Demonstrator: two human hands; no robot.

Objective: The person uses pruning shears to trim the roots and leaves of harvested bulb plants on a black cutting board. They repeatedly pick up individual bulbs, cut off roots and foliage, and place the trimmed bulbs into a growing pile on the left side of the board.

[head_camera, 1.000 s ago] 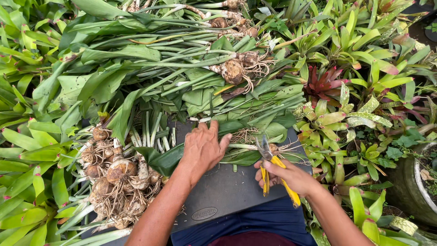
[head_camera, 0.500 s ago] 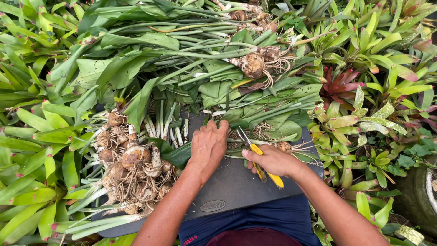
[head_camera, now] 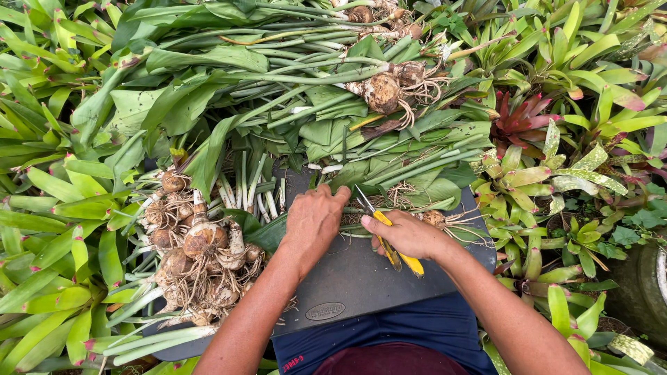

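My right hand (head_camera: 410,235) grips yellow-handled pruning shears (head_camera: 389,239), whose blades point up toward the green stalks. Beside it, my left hand (head_camera: 314,221) is curled over green stems of a bulb plant (head_camera: 389,173) that lies across the dark board (head_camera: 361,278) on my lap. The plant's rooty bulb (head_camera: 434,218) shows just right of my right hand. The two hands are almost touching above the board's far edge.
A heap of trimmed bulbs with roots (head_camera: 194,250) lies at the board's left. A big pile of uncut leafy bulb plants (head_camera: 313,90) fills the ground ahead. Green and red bromeliads (head_camera: 521,121) crowd the right, and a grey pot (head_camera: 643,285) stands at far right.
My left hand has drawn in from flat and spread to curled on the stems. The right hand and shears moved left and up, close to the left hand.
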